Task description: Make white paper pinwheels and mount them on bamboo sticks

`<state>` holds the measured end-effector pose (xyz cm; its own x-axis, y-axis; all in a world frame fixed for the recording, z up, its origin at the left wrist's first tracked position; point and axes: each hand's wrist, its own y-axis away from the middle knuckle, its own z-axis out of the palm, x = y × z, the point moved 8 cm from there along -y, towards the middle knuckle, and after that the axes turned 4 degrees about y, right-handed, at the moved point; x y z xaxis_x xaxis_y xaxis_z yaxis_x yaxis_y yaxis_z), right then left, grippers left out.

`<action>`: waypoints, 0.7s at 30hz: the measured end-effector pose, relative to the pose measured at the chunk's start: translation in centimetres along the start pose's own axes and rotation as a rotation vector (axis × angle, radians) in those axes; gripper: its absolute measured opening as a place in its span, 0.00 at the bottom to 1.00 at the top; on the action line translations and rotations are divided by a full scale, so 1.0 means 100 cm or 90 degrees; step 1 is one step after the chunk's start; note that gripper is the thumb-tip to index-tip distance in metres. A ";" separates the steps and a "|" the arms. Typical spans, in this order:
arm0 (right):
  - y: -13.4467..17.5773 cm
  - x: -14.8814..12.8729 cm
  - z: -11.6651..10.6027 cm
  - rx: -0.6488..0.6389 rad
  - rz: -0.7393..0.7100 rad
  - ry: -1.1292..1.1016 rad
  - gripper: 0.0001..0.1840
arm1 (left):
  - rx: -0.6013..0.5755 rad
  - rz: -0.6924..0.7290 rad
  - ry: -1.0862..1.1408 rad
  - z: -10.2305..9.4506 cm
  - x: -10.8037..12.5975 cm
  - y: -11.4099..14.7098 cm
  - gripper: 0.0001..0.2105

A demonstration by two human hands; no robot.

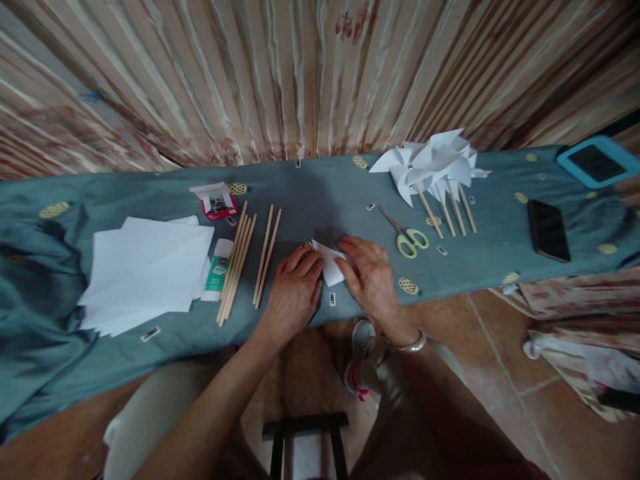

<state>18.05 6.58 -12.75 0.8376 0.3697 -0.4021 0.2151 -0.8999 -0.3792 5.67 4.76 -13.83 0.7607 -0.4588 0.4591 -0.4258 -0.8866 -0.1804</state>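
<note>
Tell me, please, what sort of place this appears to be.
Probably a room in a home, used as a makeshift craft spot: a long curtain hangs behind, a printed cloth is spread out, and paper pinwheels lie on it.

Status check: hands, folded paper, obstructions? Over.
Left hand, right hand: both touching small folded white paper. Pale-green-handled metal scissors lie to the right, not in the way.
</note>
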 end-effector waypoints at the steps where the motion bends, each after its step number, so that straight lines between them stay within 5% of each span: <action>1: 0.002 -0.003 -0.003 0.007 -0.015 0.003 0.16 | -0.001 -0.001 -0.001 0.000 0.000 0.000 0.16; 21: 0.036 -0.029 -0.008 -0.089 -0.162 0.008 0.15 | -0.002 -0.024 0.007 0.000 0.001 -0.003 0.16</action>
<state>16.79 2.09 -12.26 0.7545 0.5849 -0.2977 0.4847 -0.8025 -0.3480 5.88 4.98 -13.69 0.7709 -0.4247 0.4747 -0.3986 -0.9030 -0.1605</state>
